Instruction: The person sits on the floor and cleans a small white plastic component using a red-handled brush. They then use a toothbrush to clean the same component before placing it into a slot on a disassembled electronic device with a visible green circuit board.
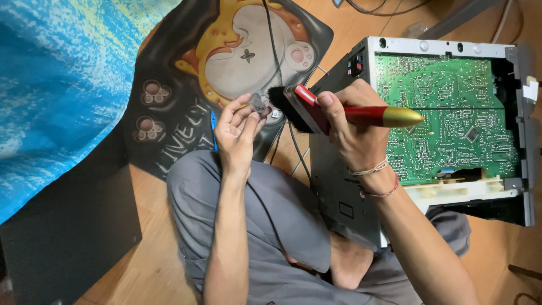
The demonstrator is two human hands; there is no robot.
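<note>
My left hand point(237, 127) pinches a small grey part point(258, 104) between fingertips, held up over my lap. My right hand point(353, 133) grips a paintbrush point(339, 112) with a red handle, a gold end and black bristles. The bristles point(278, 97) touch the small part from the right. Just behind my right hand lies an opened metal device case point(440, 48) with a green circuit board point(451, 107) exposed.
I sit cross-legged in grey trousers point(282, 220) on a wooden floor point(149, 248). A dark mat with a cartoon print point(186, 85) lies ahead, a blue patterned cloth point(56, 85) at left. A black cable point(272, 39) runs across the mat. A black panel point(73, 226) rests at lower left.
</note>
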